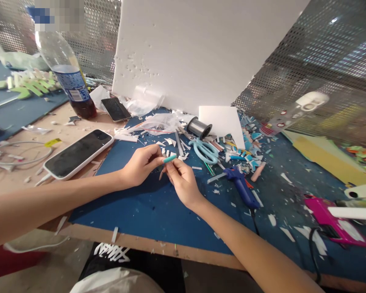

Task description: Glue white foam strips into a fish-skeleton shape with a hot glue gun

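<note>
My left hand and my right hand meet above the blue mat, both with fingers pinched. Between their fingertips is a small turquoise strip, its rounded end pointing right. A thin brownish tip shows below the fingers; I cannot make out what it belongs to. Just beyond my right hand lie light blue scissors and a spool of thin grey wire. A blue hot glue gun rests to the right, its nozzle towards my right hand.
White and blue foam scraps litter the mat. To the left are a white-cased phone, a second phone and a cola bottle. A white foam board stands behind. A pink device with a black cable sits right.
</note>
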The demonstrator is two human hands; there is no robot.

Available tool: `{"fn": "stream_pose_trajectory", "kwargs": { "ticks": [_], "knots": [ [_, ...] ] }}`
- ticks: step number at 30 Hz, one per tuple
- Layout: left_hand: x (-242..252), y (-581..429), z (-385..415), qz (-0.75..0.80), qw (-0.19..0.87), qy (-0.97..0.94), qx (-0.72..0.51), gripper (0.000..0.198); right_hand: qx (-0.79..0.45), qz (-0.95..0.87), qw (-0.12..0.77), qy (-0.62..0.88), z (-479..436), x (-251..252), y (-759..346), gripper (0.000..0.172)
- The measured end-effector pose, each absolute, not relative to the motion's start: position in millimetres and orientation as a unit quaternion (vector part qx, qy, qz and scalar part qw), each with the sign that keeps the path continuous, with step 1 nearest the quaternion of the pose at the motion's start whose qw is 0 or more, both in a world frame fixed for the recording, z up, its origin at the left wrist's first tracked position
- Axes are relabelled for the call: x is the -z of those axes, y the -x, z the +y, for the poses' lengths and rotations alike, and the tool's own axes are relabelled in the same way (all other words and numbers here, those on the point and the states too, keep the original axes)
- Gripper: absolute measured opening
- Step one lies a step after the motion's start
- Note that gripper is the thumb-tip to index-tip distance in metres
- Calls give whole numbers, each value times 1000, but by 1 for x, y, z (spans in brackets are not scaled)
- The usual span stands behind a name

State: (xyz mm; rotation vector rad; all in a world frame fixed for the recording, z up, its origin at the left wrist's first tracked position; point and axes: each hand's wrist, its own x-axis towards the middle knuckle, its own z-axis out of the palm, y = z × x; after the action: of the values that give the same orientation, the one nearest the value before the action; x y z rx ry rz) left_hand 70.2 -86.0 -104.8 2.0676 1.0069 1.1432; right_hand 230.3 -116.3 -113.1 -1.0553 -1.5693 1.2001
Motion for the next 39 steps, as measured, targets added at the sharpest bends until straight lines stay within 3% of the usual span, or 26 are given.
{"fn": "stream_pose_trajectory", "kwargs": {
  "ticks": [10, 22, 39],
  "knots": [
    [105, -66, -85, 344, 252, -811, -402, 46, -548, -596, 431, 398, -115, 108, -230, 27],
    [103, -66, -86, 304, 145, -848, -409, 36, -579, -580, 431, 378, -118, 101, -227, 34],
    [107, -65, -84, 321, 165, -827, -432, 28, -569, -595, 429, 373, -116, 107, -232, 33]
  ]
}}
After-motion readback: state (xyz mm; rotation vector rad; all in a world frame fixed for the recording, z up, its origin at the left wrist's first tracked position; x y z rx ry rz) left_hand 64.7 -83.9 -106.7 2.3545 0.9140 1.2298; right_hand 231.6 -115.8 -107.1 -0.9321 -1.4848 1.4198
